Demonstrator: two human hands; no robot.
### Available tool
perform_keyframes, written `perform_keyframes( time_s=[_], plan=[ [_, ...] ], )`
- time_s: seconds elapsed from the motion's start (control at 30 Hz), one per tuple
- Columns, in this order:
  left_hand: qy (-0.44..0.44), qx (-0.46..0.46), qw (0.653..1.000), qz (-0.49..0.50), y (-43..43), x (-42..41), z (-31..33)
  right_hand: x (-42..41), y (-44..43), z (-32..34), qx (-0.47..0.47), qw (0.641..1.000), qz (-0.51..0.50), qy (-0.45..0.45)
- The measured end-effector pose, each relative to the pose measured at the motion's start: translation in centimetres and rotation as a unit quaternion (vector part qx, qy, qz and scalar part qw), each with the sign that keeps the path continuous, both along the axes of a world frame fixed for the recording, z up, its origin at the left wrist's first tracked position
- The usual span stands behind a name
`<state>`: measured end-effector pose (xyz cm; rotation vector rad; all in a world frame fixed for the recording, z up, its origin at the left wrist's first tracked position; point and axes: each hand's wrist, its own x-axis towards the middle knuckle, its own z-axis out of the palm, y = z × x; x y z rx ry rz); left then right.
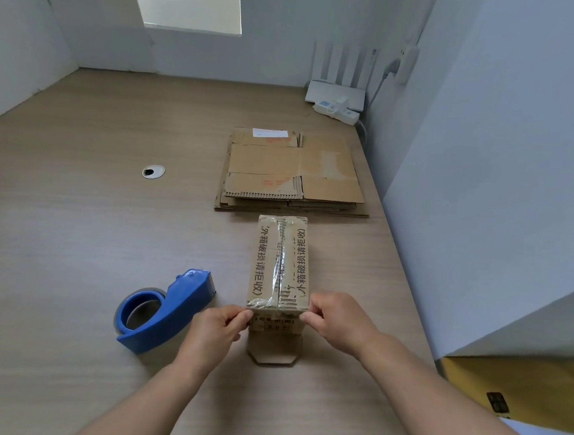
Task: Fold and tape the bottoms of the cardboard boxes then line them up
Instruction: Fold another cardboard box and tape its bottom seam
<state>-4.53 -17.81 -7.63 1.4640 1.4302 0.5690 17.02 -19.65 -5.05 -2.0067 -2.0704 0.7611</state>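
Pressing down the tape tail at the near edge looks to be the step in hand. The box [261, 266] stands bottom-up on the table [71, 234], mid-frame. Clear tape [280, 251] runs along its centre seam from the 12 o'clock end to the 6 o'clock end and wraps over the near edge.

The left hand [223, 327] pinches the near corner at 7 o'clock of the box, thumb and forefinger closed on it. The right hand [334, 319] pinches the matching corner at 5 o'clock. The tape dispenser [183, 298] lies at 9 o'clock of the box, just beside the left hand, unheld. A stack of flat cardboard [292, 173] sits at 12 o'clock, near the box's far end.

Notes for doing this well:
- Hold both corners square so the flaps meet flush.
- Rub the tail flat down the end wall, seam outwards; the tape looks creased at the edge.
- The box is narrow and may tip, so press inward evenly.
- A lower flap [273, 355] splays out at 6 o'clock; mind it when lining up.
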Motion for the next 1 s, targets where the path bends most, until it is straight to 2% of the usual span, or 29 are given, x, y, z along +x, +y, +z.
perform_keyframes(
  time_s=[0.07, 0.23, 0.43, 0.53, 0.73, 0.9, 1.0],
  plan=[
    [0.024, 0.013, 1.000, 0.007, 0.2, 0.1, -0.1, -0.4, -0.2, -0.4, 0.041, 0.999, 0.012, -0.011],
    [0.041, 0.023, 0.998, 0.044, -0.2, 0.8, -0.6, -1.0, -1.4, -2.6, 0.136, 0.989, -0.055, 0.030],
    [-0.007, -0.002, 1.000, 0.008, -1.1, 0.1, -0.4, 0.1, -0.9, -0.6, 0.027, 0.999, 0.011, 0.027],
    [0.034, -0.008, 0.999, 0.006, -0.4, -0.2, -0.1, -0.2, -0.5, 0.7, -0.038, 0.998, 0.048, 0.028],
    [0.099, -0.004, 0.994, -0.039, 0.3, -0.8, 0.0, -0.2, -0.6, 1.7, -0.104, 0.991, 0.040, 0.075],
    [0.158, 0.033, 0.983, -0.082, -0.3, -0.2, 0.3, -1.2, -1.3, 1.0, -0.033, 0.990, 0.047, -0.130],
    [0.171, 0.040, 0.981, -0.082, -0.4, -0.3, 0.3, -0.7, -1.3, 0.6, -0.042, 0.993, 0.056, -0.096]
  ],
)
